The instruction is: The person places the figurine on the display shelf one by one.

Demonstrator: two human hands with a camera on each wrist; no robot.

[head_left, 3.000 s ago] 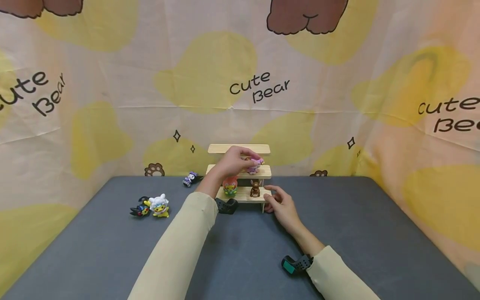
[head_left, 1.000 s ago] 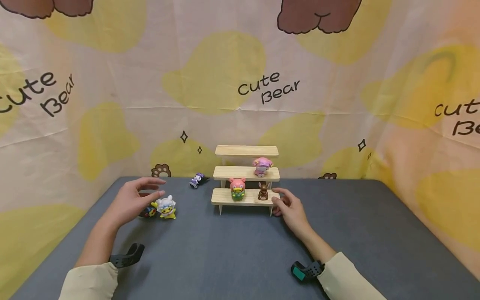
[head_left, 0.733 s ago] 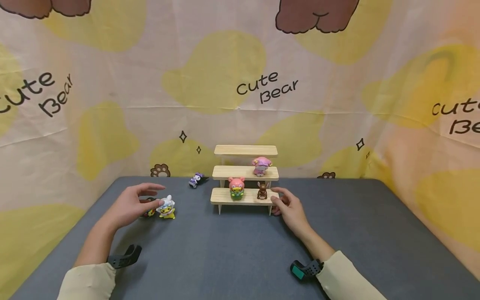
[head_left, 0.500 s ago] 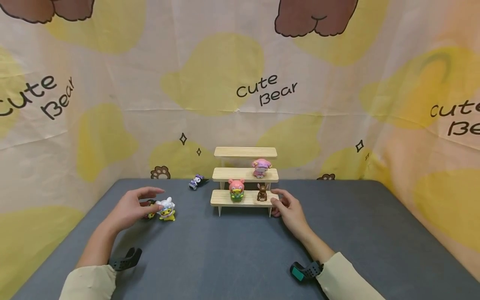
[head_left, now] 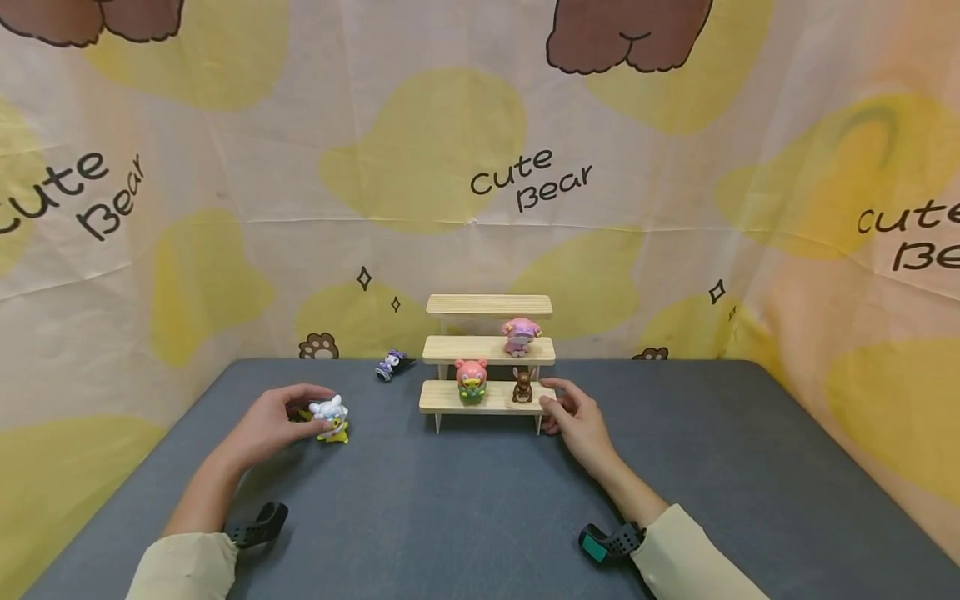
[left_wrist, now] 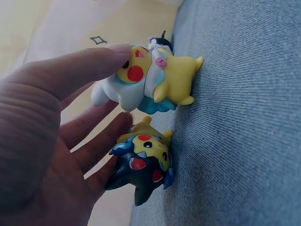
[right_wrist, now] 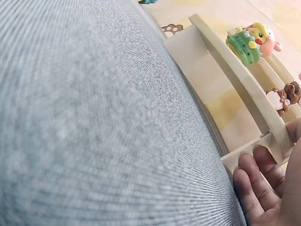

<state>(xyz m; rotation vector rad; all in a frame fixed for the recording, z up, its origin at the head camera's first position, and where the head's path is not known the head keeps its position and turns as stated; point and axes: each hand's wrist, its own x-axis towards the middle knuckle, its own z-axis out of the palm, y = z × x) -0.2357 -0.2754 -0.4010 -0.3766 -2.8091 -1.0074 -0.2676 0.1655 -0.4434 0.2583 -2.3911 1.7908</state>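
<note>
My left hand point(head_left: 266, 423) pinches a yellow figurine with a white hood point(left_wrist: 176, 77), thumb across its face and fingers behind. That figurine stands on the table. Just beside it, a figurine in a black hood point(left_wrist: 141, 162) lies near my lower fingers; in the head view my hand mostly hides it. My right hand point(head_left: 581, 421) holds the right end of the lowest step of a three-tier wooden display stand point(head_left: 491, 408). On that step are a pink-hooded figurine point(head_left: 472, 383) and a brown figurine point(head_left: 522, 386). A pink-and-purple figurine point(head_left: 521, 336) stands on the middle step.
A purple-and-white figurine with a black part point(head_left: 390, 365) lies on the grey table point(head_left: 450, 517) left of the stand. Behind the table hangs a printed cloth point(head_left: 405, 150). Each wrist wears a dark strap.
My left hand has left the pink-and-purple figurine on the middle step, swung left, then lowered and closed on the white-hooded figurine. The right hand has kept its hold on the stand.
</note>
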